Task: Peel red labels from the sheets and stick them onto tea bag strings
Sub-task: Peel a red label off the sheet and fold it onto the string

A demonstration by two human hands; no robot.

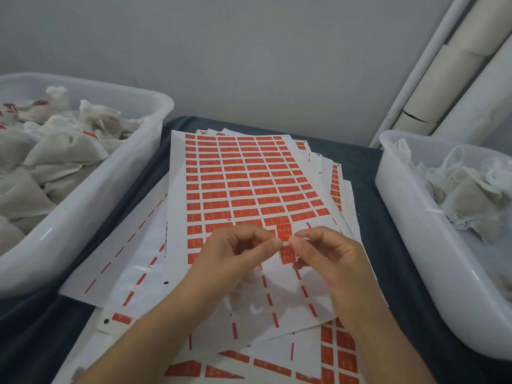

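1. The small red rectangular paper label [284, 236] sits between my fingertips, lifted off the sheet so its sticky side stays free for folding over a string; the string itself is too thin to make out.
2. My left hand [238, 252] and right hand [327, 252] both pinch it from opposite sides, held above the near part of the white sheet of red labels [249, 184].
3. That sheet tops a loose pile mid-counter [368, 173].
4. The white plastic tub of tagged tea bags [83, 203] stands at the left edge, the white plastic tub of untagged bags [410, 217] at the right, both within my reach.
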